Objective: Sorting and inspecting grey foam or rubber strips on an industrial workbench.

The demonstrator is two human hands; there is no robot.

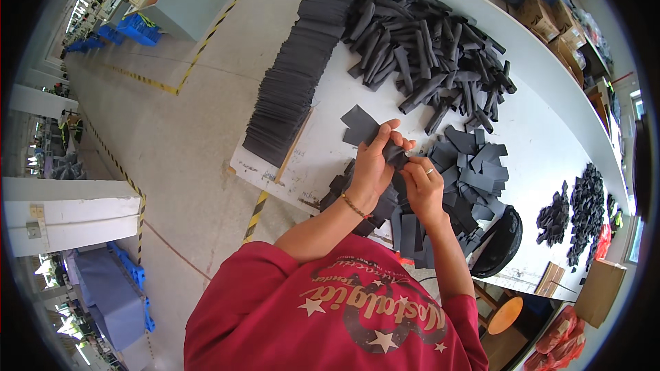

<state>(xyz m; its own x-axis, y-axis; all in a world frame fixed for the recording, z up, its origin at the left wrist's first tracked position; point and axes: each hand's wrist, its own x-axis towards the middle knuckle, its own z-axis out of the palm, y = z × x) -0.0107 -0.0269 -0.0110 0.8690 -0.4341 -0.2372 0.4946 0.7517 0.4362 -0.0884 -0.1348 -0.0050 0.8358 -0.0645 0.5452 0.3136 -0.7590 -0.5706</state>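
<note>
The left hand (372,168) and right hand (423,189) close their fingertips on the black piece (395,156) above the white table (540,137), where a slackened pinch could lose it among similar loose black pieces (483,177)

A factory workshop, by the look of it: the long white worktable (543,144) bears black pieces in bulk, some in a packed row (295,69), others in a heap of rolls (426,48). Left of the worktable, yellow-and-black hazard tape (163,87) marks the concrete floor (185,137), with blue plastic crates (139,29) farther off; cardboard cartons (537,16) stand beyond its right side.
</note>
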